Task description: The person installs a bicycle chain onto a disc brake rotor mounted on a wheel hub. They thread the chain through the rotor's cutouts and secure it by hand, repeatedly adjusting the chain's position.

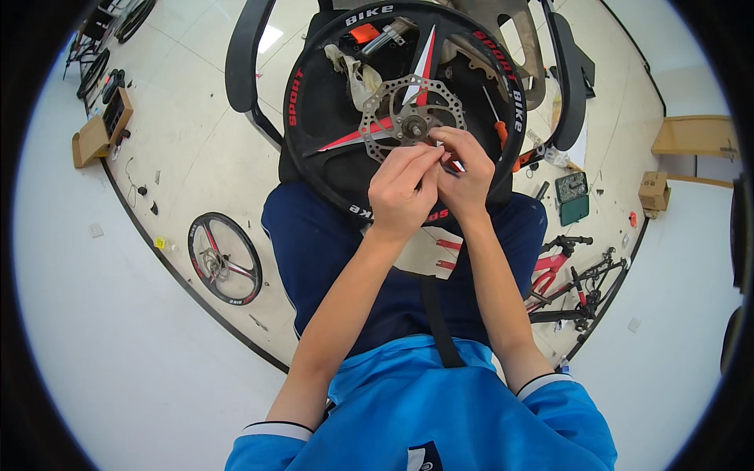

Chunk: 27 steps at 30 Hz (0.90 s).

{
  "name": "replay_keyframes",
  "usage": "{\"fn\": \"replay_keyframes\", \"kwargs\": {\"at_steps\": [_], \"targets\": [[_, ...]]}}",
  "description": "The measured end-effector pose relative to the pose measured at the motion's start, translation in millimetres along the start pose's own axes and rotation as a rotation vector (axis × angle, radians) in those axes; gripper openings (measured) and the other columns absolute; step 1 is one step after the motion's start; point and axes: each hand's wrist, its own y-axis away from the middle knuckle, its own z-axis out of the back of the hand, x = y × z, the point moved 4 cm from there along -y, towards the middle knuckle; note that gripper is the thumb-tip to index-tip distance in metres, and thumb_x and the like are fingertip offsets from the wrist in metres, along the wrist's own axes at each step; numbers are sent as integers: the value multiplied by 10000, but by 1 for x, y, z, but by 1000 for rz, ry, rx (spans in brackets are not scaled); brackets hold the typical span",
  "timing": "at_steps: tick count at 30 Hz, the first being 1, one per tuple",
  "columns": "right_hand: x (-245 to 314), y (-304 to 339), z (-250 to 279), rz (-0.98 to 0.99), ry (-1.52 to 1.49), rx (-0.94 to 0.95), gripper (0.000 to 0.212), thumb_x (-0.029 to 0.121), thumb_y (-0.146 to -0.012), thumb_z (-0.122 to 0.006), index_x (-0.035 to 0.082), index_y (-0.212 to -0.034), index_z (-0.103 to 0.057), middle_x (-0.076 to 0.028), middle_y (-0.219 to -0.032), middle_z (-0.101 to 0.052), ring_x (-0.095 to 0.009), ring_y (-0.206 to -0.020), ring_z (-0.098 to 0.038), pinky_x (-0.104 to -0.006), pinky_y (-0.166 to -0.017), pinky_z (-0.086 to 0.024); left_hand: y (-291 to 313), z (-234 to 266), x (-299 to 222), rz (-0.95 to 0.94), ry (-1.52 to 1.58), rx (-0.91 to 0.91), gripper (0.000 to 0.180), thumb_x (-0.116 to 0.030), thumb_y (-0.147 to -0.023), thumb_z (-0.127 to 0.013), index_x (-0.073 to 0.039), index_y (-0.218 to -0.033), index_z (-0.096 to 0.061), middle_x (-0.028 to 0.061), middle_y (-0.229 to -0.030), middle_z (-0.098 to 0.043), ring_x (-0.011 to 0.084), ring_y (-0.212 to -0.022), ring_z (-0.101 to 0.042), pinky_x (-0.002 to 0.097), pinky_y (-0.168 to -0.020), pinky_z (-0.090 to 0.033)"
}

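A black bicycle wheel with red and white spokes lies across a black chair seat before me. At its middle are a perforated silver brake disc and a hub axle pointing up. My left hand and my right hand meet over the disc's near edge, just below the hub. Both have their fingers pinched together, tip to tip. Whatever small thing they hold between them is hidden by the fingers.
A crumpled whitish cloth and an orange-handled screwdriver show between the spokes. Chair armrests flank the wheel. On the floor are a second wheel, a red-and-black bike frame, a green case and cardboard boxes.
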Motion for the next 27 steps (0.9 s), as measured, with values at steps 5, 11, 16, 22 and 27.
{"fn": "replay_keyframes", "kwargs": {"at_steps": [5, 11, 16, 22, 27], "targets": [[-4, 8, 3, 79, 16, -18, 250, -84, -807, -709, 6, -1038, -739, -120, -1023, -751, -196, -824, -733, -280, -678, -585, -1, -2, 1, -77, 1, 103, 243, 96, -776, -735, 11, -1003, -755, 119, -961, -740, 271, -849, -710, 339, -751, -578], [-16, 11, 1, 34, -40, -56, 182, -60, -802, -750, -10, -972, -712, -123, -990, -739, -187, -769, -707, -273, -658, -566, -6, -1, -5, -70, 5, 73, 255, 95, -755, -753, 7, -994, -759, 115, -957, -742, 276, -851, -706, 351, -771, -575], [-12, 6, -3, 35, 16, -64, 151, -55, -793, -765, -8, -911, -683, -108, -945, -717, -153, -708, -675, -247, -605, -534, -4, -5, -3, -6, 37, -5, 283, 106, -743, -753, -18, -997, -773, 101, -947, -749, 262, -826, -708, 327, -746, -578], [-6, 6, 1, -129, -88, -48, 119, -44, -845, -733, 0, -953, -707, -85, -980, -737, -107, -681, -670, -222, -591, -522, -5, -8, -4, -41, -19, 77, 312, 117, -754, -717, -39, -1017, -778, 88, -933, -752, 245, -865, -698, 317, -778, -572], [-18, 15, -1, -172, -230, -14, 195, -29, -869, -728, -18, -1064, -732, -93, -1024, -764, -108, -802, -704, -235, -682, -556, -5, 0, -5, -39, -99, 163, 345, 100, -738, -733, -40, -1050, -776, 82, -926, -751, 242, -934, -677, 322, -840, -564]]}}
